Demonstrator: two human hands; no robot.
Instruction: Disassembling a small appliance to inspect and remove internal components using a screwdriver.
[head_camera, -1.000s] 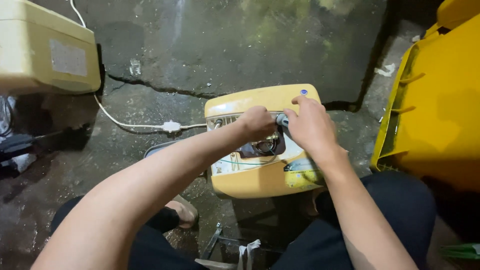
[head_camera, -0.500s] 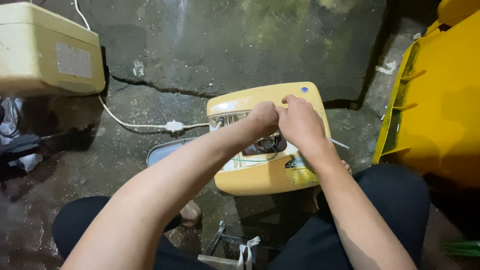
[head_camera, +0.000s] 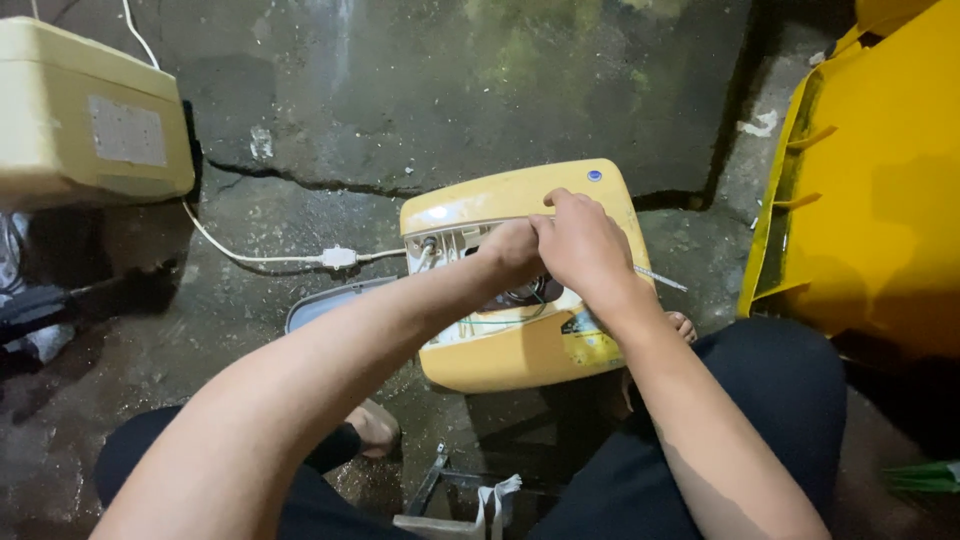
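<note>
Right now my left hand and right hand sit together on the yellow box at 12 o'clock from my knees. Its inside shows, so the work looks half done. Fingers are curled; I cannot tell what they pinch.

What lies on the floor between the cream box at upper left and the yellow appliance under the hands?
In the head view, a white cable with an inline connector crosses cracked wet concrete floor from the cream box to the yellow appliance.
</note>
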